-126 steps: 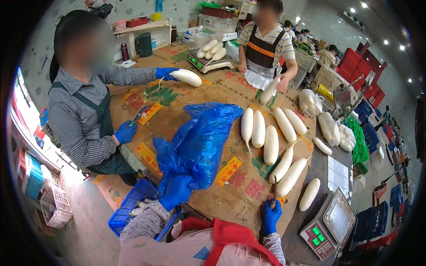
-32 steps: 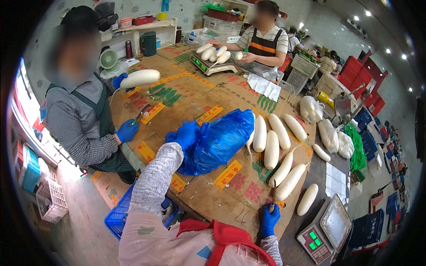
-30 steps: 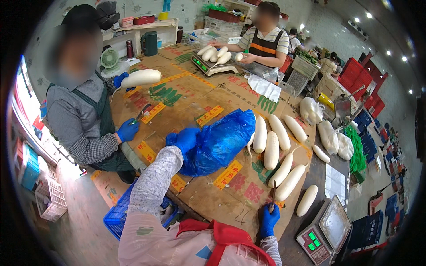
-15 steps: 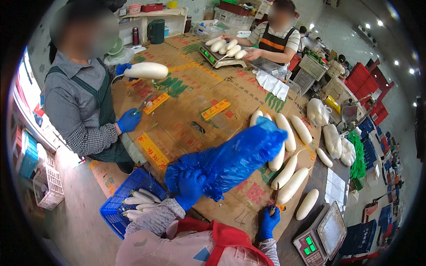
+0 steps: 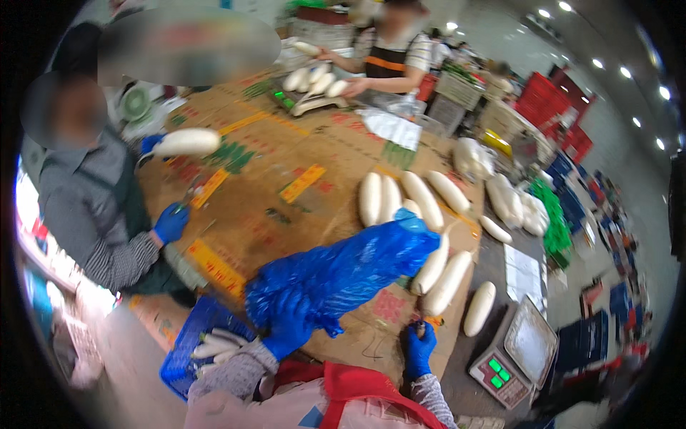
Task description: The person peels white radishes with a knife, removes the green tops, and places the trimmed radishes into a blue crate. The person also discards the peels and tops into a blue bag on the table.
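My left hand (image 5: pixel 288 325) in a blue glove is closed on a crumpled blue plastic bag (image 5: pixel 343 268). The bag stretches right across the cardboard, its far end against several white radishes (image 5: pixel 423 200). My right hand (image 5: pixel 420 350), also gloved in blue, is closed round the brown handle of a knife (image 5: pixel 420 329) near the table's front edge; its blade is hard to make out now. Just beyond that hand lie long white radishes (image 5: pixel 448 282), side by side. One more radish (image 5: pixel 479 308) lies to the right on the dark surface.
A digital scale (image 5: pixel 514 357) stands at the right. By my left arm is a blue basket (image 5: pixel 179 357) holding slim pale vegetables. At the left a co-worker (image 5: pixel 93 207) holds a radish and a knife; across the table another person (image 5: pixel 389 61) handles radishes at a scale (image 5: pixel 307 100).
The whole view has swung, so the table appears further left. The bag stays in my left hand and the knife in my right. The person across the table has raised a radish above the scale.
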A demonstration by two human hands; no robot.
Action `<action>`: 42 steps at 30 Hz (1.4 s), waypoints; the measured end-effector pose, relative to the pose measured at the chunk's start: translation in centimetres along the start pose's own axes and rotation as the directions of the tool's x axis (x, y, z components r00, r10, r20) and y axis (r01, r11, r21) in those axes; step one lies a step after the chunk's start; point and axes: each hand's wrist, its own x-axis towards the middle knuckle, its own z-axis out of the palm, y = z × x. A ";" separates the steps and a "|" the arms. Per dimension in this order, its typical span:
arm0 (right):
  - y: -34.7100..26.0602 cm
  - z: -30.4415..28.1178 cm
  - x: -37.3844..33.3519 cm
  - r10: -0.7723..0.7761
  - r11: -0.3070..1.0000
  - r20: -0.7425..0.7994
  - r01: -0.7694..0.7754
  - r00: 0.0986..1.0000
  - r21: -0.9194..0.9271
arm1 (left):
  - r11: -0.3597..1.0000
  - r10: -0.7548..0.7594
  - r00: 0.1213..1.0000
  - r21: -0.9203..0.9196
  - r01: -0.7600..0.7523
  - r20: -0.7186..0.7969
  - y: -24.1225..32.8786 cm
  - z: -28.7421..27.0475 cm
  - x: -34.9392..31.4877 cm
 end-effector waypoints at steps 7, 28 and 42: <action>-0.9 0.6 -0.1 0.002 0.999 0.045 0.000 0.999 -0.052 | 1.000 -0.029 0.961 0.003 0.029 0.274 0.0 -1.4 -1.0; -2.3 -0.5 -0.4 0.020 0.988 0.018 -0.017 1.000 -0.153 | 0.981 -0.193 0.981 0.014 0.194 -0.026 -6.1 1.2 13.3; -2.2 0.2 -0.3 -0.010 0.999 0.007 0.010 1.000 -0.031 | 0.661 -0.627 0.776 -0.483 0.574 0.065 -0.5 -6.3 4.9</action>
